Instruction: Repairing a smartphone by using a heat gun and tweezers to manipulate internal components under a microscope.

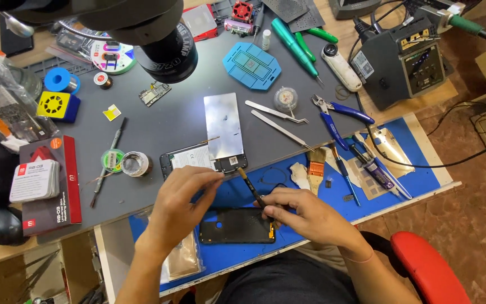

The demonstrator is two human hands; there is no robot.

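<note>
My right hand [302, 214] grips a thin dark tool [250, 188] like a pen, its tip pointing up and left. My left hand [184, 200] pinches something small near that tip; what it is cannot be made out. Both hands hover over a black phone frame [236, 226] lying on the blue mat [367, 208]. Just beyond the hands, an opened phone [189, 159] with a silver plate [223, 125] on it rests on the grey mat [164, 121].
Two steel tweezers [279, 121] and blue-handled cutters [333, 115] lie to the right. A microscope head [158, 42] hangs over the upper left. A soldering station [406, 62] sits at upper right, boxes [43, 183] at left, a red chair [428, 270] at lower right.
</note>
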